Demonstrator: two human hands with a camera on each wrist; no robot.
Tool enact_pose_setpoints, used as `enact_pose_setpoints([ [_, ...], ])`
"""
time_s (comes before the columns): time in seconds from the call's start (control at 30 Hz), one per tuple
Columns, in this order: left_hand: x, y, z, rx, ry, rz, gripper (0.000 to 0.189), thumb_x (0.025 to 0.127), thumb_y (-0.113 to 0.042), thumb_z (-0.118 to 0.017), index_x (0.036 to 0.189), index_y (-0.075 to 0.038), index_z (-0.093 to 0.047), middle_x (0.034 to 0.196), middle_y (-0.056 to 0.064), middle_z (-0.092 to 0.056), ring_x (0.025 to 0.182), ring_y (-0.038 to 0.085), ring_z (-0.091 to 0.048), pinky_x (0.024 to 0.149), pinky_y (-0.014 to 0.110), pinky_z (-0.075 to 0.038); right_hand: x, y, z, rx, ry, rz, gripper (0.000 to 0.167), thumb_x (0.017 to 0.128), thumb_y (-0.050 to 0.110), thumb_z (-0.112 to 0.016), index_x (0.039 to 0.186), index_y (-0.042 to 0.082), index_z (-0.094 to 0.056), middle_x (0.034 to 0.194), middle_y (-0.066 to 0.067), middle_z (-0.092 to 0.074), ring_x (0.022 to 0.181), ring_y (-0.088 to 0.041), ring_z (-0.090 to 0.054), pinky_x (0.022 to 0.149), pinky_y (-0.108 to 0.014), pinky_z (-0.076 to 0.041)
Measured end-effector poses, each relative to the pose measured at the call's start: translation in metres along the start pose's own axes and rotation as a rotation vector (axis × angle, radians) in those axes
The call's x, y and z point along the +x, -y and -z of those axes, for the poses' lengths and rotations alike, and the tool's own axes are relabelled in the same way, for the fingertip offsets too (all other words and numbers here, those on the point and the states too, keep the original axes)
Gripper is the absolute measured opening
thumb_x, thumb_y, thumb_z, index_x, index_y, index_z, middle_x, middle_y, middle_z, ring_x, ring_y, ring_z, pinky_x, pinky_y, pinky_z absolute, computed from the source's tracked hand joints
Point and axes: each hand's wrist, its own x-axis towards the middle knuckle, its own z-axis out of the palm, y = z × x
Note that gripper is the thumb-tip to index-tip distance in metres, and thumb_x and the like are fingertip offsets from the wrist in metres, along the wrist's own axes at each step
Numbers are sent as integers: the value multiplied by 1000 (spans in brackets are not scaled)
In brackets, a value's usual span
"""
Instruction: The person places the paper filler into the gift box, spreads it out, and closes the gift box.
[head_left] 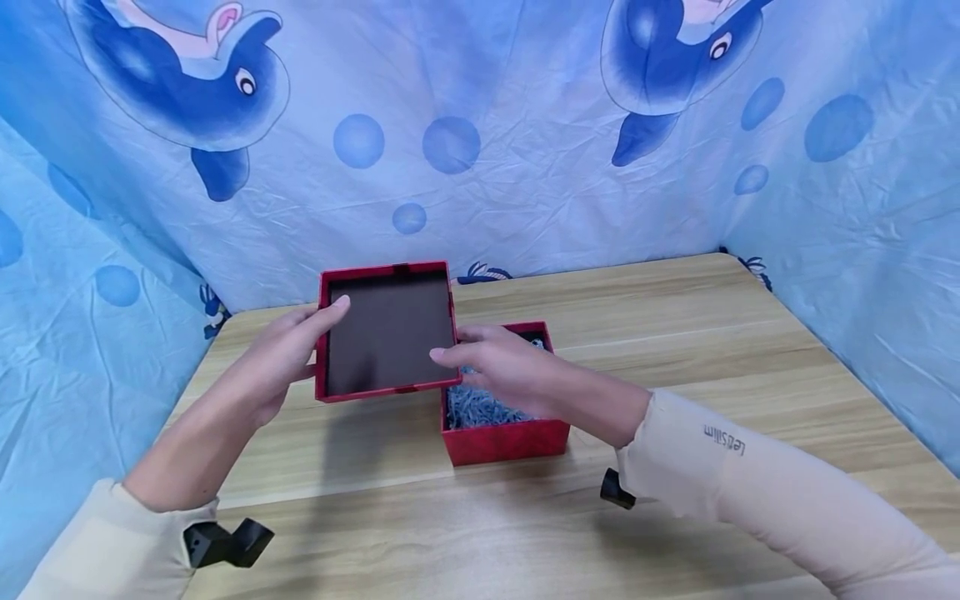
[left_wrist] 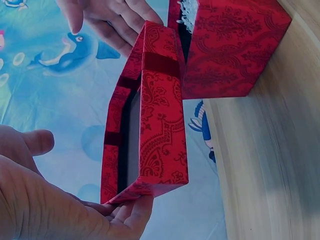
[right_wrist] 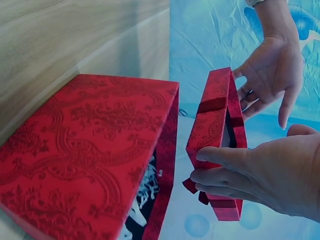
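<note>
A square red lid with a dark lining is held up above the table, its inside facing me. My left hand touches the lid's left side with its fingers; in the left wrist view its thumb stands apart from the rim. On the lid's right side lie the extended fingers of my right hand, its thumb also raised off the lid. Dark red ribbon and a bow show on the lid's outside. Beneath my right hand stands a red patterned box, open at the top, holding pale shredded paper.
The box stands on a light wooden table. A blue cloth with dolphins hangs along the table's back and sides. Black wrist mounts are on both sleeves.
</note>
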Motion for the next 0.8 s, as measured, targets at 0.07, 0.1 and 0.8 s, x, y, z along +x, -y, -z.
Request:
enact_pose_setpoints([
  [0.07, -1, -2, -2, -11, 1, -7, 87, 96, -60, -38, 153, -3, -7, 154, 22, -18, 140, 42, -17, 109, 62, -24, -3, 2, 2, -8, -6, 1, 77, 93, 27, -62, 153, 11, -17, 155, -6, -24, 140, -37, -28, 113, -48, -26],
  [0.1, -1, -3, -3, -17, 1, -12, 87, 96, -60, -39, 153, -2, -8, 154, 22, -18, 140, 41, -17, 109, 62, -24, -3, 3, 4, -10, -8, 4, 77, 93, 27, -62, 153, 11, -18, 155, -7, -25, 141, -37, -28, 113, -49, -26],
  [0.8, -1, -30, -42, -124, 75, -43, 85, 97, -52, -44, 153, -3, -2, 159, 11, -11, 143, 33, -16, 113, 52, -24, -40, -3, 64, 19, 10, 51, 74, 98, 27, -53, 152, 2, -10, 158, -13, -14, 143, -40, -21, 117, -46, -16],
])
